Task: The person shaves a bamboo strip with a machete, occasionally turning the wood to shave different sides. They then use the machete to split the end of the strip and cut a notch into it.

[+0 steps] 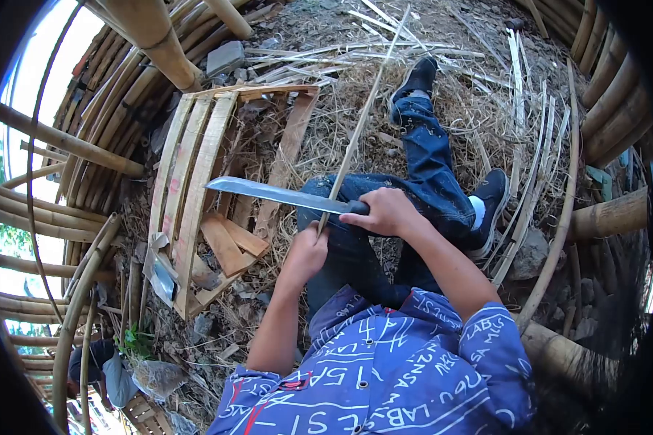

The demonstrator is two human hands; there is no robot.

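Bamboo strip [365,116], long, thin and pale, slants from the left hand [310,250] up over the person's knee to the far side of the scene. The left fingers are curled closed around its near end. The right hand [386,212] has its fingers wrapped around the dark handle of a long knife [268,191], whose blade points left and crosses the strip just beside the handle; whether the edge bites into it, I cannot tell.

Left of the hands, on the littered ground [341,109], stands a slatted wooden crate [214,145], with short pieces of board [223,246] at its near end. A grey block [226,58] lies beyond the crate. More loose strips [515,80] are scattered at the far side and along the right, near the person's dark shoes [492,203]. Another person [116,373] is partly visible at the near left, behind bamboo poles [72,362].
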